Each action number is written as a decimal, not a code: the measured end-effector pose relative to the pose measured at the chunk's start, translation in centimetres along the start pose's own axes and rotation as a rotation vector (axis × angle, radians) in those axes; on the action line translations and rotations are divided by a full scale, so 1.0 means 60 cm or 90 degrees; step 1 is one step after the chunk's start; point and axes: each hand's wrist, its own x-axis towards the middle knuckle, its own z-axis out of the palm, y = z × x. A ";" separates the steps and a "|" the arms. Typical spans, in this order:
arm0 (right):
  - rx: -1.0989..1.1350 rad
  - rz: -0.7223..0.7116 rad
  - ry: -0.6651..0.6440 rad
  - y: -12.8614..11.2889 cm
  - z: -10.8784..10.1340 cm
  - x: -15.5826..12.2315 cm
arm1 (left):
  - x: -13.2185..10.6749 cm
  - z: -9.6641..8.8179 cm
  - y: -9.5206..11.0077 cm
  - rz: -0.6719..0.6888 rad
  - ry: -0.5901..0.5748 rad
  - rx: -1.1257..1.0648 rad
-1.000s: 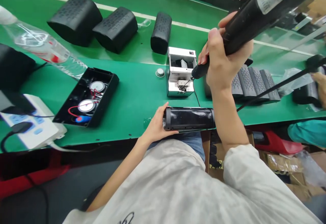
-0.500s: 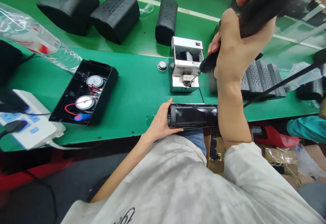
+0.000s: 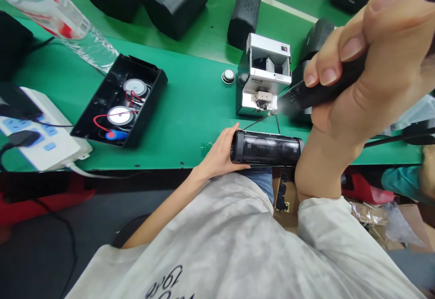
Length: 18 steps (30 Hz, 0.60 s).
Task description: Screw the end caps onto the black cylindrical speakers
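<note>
My left hand (image 3: 220,155) grips the left end of a black speaker (image 3: 268,149) with a perforated front, held at the table's near edge. In my right hand (image 3: 370,63) is a black electric screwdriver (image 3: 316,91), fingers wrapped round its body. Its thin bit slants down to the left and ends by the speaker's far left edge; whether it touches a screw I cannot tell. Just beyond the speaker stands a silver screw feeder (image 3: 268,74). My right wrist is close to the speaker's right end, hiding the table behind it.
On the left lie an open black housing (image 3: 147,113) with wired drivers, a plastic bottle (image 3: 73,22) and a white power strip (image 3: 64,151). A small round part (image 3: 228,76) sits beside the feeder. Black speaker shells (image 3: 176,2) stand behind. Another person's teal sleeve (image 3: 399,184) is at right.
The screwdriver's bit has moved from the feeder's front down to the speaker's far left edge. My right hand came lower and closer to the camera; my left hand kept its grip. The view shifted.
</note>
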 end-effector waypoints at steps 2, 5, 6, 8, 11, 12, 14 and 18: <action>-0.002 -0.054 0.018 -0.003 0.006 -0.002 | 0.000 0.000 0.000 -0.002 0.000 -0.005; 0.009 -0.090 0.045 -0.008 0.019 -0.009 | 0.000 0.001 -0.001 -0.002 -0.001 -0.014; 0.013 -0.066 0.056 -0.011 0.022 -0.013 | 0.001 0.001 -0.001 -0.001 0.001 -0.017; 0.010 0.022 0.056 -0.016 0.027 -0.023 | 0.001 0.001 0.001 0.000 0.007 -0.019; 0.024 0.112 0.014 -0.018 0.031 -0.043 | 0.001 0.001 0.005 0.006 0.016 -0.031; 0.043 0.111 0.007 -0.014 0.033 -0.052 | 0.000 0.001 0.007 0.004 0.014 -0.040; 0.091 0.124 -0.012 -0.003 0.037 -0.071 | -0.001 0.002 0.008 -0.010 0.008 -0.064; 0.173 0.181 -0.043 0.017 0.042 -0.102 | -0.002 0.007 0.003 -0.038 0.011 -0.096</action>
